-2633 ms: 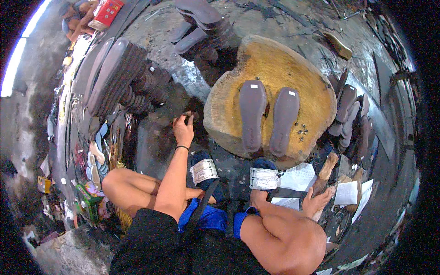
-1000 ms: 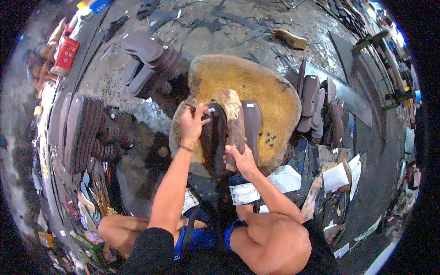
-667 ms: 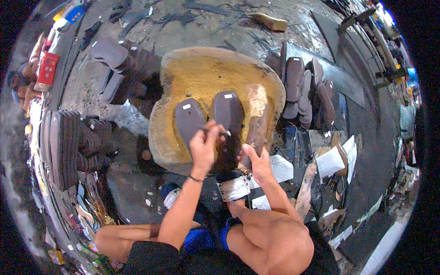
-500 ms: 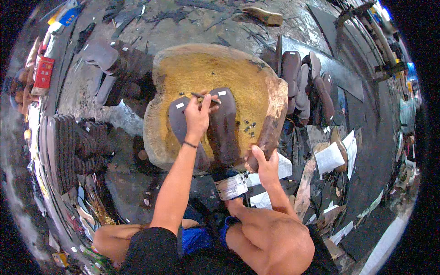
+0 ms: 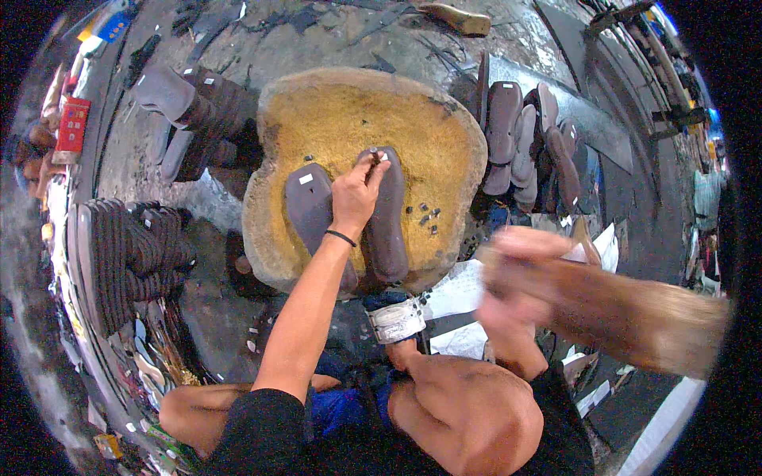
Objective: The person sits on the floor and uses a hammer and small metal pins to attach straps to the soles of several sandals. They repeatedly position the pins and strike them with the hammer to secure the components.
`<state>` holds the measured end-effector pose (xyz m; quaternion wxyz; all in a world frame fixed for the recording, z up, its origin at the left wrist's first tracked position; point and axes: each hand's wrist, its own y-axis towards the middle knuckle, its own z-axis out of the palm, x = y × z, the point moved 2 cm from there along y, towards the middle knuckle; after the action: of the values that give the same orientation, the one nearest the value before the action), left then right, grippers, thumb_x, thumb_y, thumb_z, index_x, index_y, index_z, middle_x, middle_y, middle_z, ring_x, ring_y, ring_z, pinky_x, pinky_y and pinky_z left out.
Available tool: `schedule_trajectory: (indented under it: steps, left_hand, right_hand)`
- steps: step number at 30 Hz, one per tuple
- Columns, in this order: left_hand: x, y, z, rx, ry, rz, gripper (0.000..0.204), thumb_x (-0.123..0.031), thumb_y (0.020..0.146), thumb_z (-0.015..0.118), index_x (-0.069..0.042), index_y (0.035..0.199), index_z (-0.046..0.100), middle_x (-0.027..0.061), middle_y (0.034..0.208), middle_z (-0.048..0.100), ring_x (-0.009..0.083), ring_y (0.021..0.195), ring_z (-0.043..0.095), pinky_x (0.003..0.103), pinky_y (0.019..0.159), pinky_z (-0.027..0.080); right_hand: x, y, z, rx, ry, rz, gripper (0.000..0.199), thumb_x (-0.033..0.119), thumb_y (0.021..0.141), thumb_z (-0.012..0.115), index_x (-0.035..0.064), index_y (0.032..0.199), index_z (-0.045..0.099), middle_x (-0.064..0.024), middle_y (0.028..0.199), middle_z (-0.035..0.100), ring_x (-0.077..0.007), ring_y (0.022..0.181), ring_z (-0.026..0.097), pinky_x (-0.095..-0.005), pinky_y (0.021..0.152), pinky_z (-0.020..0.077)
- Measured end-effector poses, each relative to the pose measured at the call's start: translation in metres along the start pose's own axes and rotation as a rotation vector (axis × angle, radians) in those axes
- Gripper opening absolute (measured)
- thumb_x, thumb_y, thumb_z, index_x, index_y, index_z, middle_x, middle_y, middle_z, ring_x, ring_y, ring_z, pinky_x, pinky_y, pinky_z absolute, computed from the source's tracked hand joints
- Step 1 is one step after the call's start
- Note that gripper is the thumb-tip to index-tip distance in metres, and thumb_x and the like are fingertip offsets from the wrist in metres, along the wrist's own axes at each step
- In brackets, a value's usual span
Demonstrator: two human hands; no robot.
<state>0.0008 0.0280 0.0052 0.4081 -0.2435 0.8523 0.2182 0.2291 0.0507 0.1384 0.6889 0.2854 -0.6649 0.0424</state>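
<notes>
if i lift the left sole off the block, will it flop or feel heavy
The left sole probably flexes slightly rather than flops, as it lies without curling. It is likely light, judging by the thin similar soles stacked at left. It seems unlikely to roll, resting broad side down on the block.

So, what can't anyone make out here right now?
All in the head view:
Right hand and wooden club: motion blur hides finger placement and surface detail.
Thin tool: the left hand covers its lower end, so contact with the sole can't be judged.
Black bits on the wooden block: too small to identify.
</notes>
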Motion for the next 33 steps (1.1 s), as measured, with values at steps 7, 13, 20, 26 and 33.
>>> schedule_trajectory:
  steps: [7, 13, 20, 26, 33]
  left_hand:
    - [0.008, 0.002, 0.012, 0.120, 0.084, 0.103, 0.021, -0.022, 0.091, 0.066, -0.002, 0.089, 0.063, 0.0204, 0.083, 0.065, 0.0414, 0.077, 0.063, 0.047, 0.068, 0.052]
    - [-0.003, 0.015, -0.022, 0.031, -0.518, -0.493, 0.034, -0.030, 0.098, 0.062, 0.003, 0.091, 0.062, 0.0085, 0.084, 0.069, 0.0135, 0.080, 0.069, 0.031, 0.068, 0.058]
    - [-0.065, -0.161, -0.032, 0.145, -0.511, -0.407, 0.024, -0.021, 0.098, 0.063, 0.003, 0.096, 0.067, 0.0098, 0.099, 0.072, 0.0126, 0.083, 0.067, 0.029, 0.074, 0.056]
    - [-0.031, -0.124, -0.029, -0.015, -0.750, -0.572, 0.026, -0.018, 0.100, 0.058, 0.006, 0.109, 0.061, 0.0112, 0.099, 0.071, 0.0175, 0.085, 0.070, 0.030, 0.071, 0.059]
    - [-0.031, -0.100, -0.003, 0.074, -0.482, -0.405, 0.026, -0.019, 0.097, 0.063, 0.003, 0.110, 0.063, 0.0102, 0.089, 0.072, 0.0142, 0.082, 0.070, 0.029, 0.071, 0.057]
  right_hand:
    - [-0.077, -0.069, 0.043, 0.015, 0.213, 0.858, 0.030, 0.020, 0.091, 0.069, 0.0027, 0.111, 0.055, -0.0050, 0.087, 0.066, -0.0129, 0.070, 0.062, -0.0287, 0.064, 0.0528]
    - [-0.097, -0.085, 0.048, 0.014, 0.232, 0.939, 0.034, 0.023, 0.091, 0.070, 0.0017, 0.114, 0.057, -0.0054, 0.090, 0.066, -0.0151, 0.082, 0.063, -0.0307, 0.075, 0.0524]
    - [-0.062, -0.129, 0.019, -0.112, 0.489, 1.111, 0.035, 0.024, 0.091, 0.069, 0.0022, 0.116, 0.057, -0.0064, 0.105, 0.065, -0.0164, 0.090, 0.063, -0.0305, 0.081, 0.0514]
    - [-0.029, -0.157, -0.015, -0.164, 0.132, 0.991, 0.034, 0.021, 0.089, 0.071, -0.0001, 0.112, 0.055, -0.0107, 0.097, 0.066, -0.0201, 0.083, 0.067, -0.0337, 0.069, 0.0568]
    - [0.005, -0.138, -0.030, -0.113, 0.044, 0.933, 0.028, 0.015, 0.088, 0.072, 0.0003, 0.106, 0.056, -0.0089, 0.089, 0.066, -0.0180, 0.074, 0.067, -0.0319, 0.062, 0.0554]
